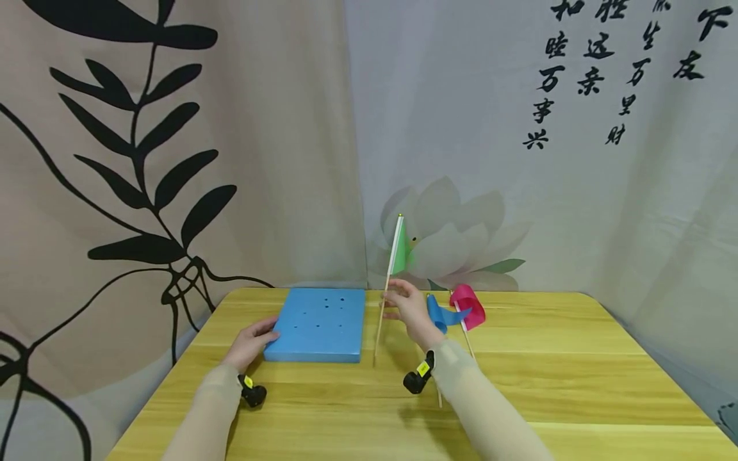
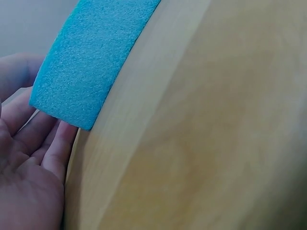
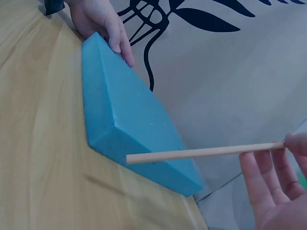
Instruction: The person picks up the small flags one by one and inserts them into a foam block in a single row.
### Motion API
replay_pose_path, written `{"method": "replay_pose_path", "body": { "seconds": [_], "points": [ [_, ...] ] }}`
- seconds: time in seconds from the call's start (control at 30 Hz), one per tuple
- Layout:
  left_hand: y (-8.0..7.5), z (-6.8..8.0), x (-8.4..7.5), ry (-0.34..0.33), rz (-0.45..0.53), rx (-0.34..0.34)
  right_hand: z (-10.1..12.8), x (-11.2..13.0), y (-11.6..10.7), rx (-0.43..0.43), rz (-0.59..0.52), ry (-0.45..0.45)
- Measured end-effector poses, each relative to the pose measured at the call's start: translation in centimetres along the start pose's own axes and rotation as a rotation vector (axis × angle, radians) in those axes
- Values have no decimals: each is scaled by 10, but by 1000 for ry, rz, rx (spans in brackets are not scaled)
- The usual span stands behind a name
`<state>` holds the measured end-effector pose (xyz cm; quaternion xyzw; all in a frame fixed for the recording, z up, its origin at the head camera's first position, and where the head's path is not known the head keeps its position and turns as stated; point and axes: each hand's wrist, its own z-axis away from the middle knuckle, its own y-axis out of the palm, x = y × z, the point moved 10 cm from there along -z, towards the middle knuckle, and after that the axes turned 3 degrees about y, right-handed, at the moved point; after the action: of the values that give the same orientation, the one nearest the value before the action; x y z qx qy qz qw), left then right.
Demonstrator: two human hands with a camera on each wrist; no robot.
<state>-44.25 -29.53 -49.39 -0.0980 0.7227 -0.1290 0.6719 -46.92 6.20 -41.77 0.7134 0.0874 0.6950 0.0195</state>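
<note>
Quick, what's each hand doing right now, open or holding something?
Left hand: open, touching the left edge of the block.
Right hand: closed, holding the green flag by its stick.

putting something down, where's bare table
Bare: yellow wood-grain table right of the pink stick flag and beige right sleeve; in front of the square blue foam block, between sleeves. Crowded: right of the block, where the right hand holds a green stick flag near a blue one.

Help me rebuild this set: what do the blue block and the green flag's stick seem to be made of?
Blue block: probably foam, matte; its side shows fine, pebbly grain in the left wrist view.
Green flag's stick: likely wood, smooth and seemingly unpainted, judging by its pale tan color.
</note>
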Motion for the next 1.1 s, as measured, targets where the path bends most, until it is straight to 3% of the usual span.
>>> {"method": "replay_pose_path", "body": {
  "seconds": [0.4, 1.1],
  "points": [
    [2, 6, -3, -2, -9, -15, -9, 18, 22, -29, -67, -59],
    [0, 8, -7, 12, -6, -29, -14, 21, 90, 2, -149, -135]
  ]
}}
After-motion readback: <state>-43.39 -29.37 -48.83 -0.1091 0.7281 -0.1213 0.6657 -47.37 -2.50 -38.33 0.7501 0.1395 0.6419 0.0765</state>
